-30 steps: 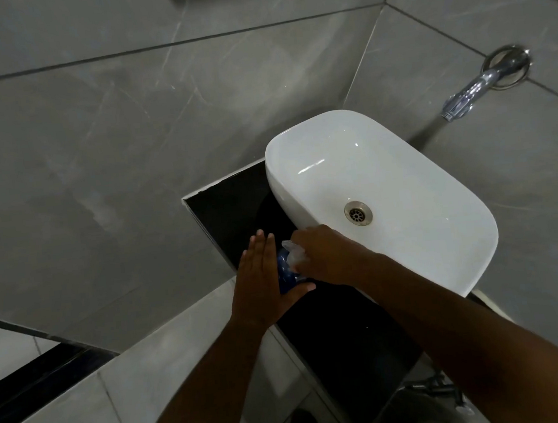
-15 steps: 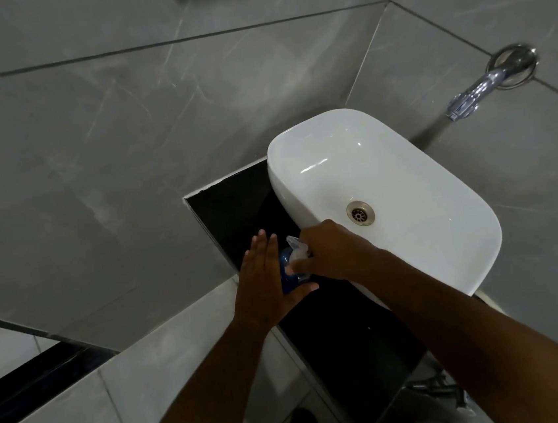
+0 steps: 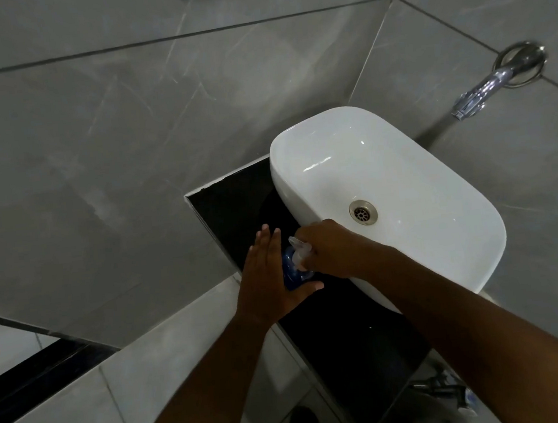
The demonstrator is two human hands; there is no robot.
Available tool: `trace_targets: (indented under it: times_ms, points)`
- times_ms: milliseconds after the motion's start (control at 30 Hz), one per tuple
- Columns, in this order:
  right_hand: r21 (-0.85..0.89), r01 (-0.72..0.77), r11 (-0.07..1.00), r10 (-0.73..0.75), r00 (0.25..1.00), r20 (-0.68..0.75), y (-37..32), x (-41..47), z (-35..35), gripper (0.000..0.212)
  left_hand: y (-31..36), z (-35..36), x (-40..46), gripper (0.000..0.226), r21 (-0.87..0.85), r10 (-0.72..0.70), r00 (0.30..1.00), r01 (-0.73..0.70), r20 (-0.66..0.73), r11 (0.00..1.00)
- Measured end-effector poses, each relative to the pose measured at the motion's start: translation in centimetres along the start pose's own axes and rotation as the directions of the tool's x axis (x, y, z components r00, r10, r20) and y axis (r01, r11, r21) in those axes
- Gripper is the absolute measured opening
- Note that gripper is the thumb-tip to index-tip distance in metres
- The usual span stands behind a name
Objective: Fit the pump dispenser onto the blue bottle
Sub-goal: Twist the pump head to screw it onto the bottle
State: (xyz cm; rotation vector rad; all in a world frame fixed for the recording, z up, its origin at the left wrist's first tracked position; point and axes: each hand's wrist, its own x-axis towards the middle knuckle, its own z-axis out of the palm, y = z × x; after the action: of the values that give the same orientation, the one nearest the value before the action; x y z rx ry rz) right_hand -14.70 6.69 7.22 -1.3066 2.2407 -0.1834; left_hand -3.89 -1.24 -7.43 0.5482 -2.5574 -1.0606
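Observation:
The blue bottle (image 3: 291, 272) stands on the black counter (image 3: 236, 215) just left of the white basin. My left hand (image 3: 270, 277) presses against the bottle's left side, fingers stretched out and thumb curled under its near side. A clear white pump dispenser (image 3: 299, 248) sits on top of the bottle. My right hand (image 3: 329, 247) is closed around the dispenser from the right and covers most of it. Only a sliver of the bottle shows between the two hands.
A white oval basin (image 3: 439, 173) with a metal drain (image 3: 362, 211) sits on the counter to the right. A chrome tap (image 3: 478, 94) sticks out of the grey tiled wall above it. Plumbing parts (image 3: 441, 390) lie low at the bottom right.
The white dispenser head has turned under my right hand, its spout now pointing up-left. Both hands and the bottle stay in the same spot.

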Motion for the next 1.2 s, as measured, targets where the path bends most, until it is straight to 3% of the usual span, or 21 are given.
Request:
trace_targets:
  times_ms: [133,300,567,700,800,967,1100,1200]
  points:
    - [-0.001,0.021,1.0,-0.021,0.999,0.048,0.1,0.3,-0.2,0.012,0.2,-0.5,1.0,0.127,-0.079,0.033,0.999,-0.031,0.024,0.996]
    - [0.034,-0.009,0.999,0.007,0.999,0.044,-0.5,0.2,-0.1,0.013,-0.1,-1.0,1.7,0.11,0.024,0.077,0.996,-0.078,0.038,0.997]
    - [0.076,-0.125,0.989,0.134,0.983,-0.129,-0.7,-0.6,2.1,0.012,-0.7,-1.0,2.0,0.094,0.03,0.158,0.987,-0.158,0.023,0.987]
    - [0.14,-0.176,0.974,0.191,0.976,-0.105,-0.9,-0.9,1.7,0.015,-0.3,-0.8,1.7,0.1,-0.001,0.114,0.993,-0.114,0.005,0.993]
    - [0.137,-0.141,0.98,0.156,0.982,-0.106,-0.6,-1.6,0.9,0.038,-0.3,-0.4,1.3,0.107,0.017,0.097,0.995,-0.096,-0.031,0.995]
    - [0.031,-0.047,0.998,0.051,0.986,-0.158,-0.5,-1.5,0.2,0.01,-0.2,-0.7,1.3,0.114,0.072,0.09,0.996,-0.088,-0.023,0.993]
    - [-0.014,0.018,1.0,-0.02,0.99,-0.138,-1.1,-1.4,-0.1,0.008,0.0,-0.7,1.2,0.114,0.084,0.087,0.996,-0.086,-0.018,0.993]
    - [-0.145,0.02,0.989,-0.026,0.999,-0.043,-1.6,-1.2,-0.2,0.025,0.0,-0.7,1.3,0.116,0.081,0.083,0.997,-0.083,-0.004,0.993]
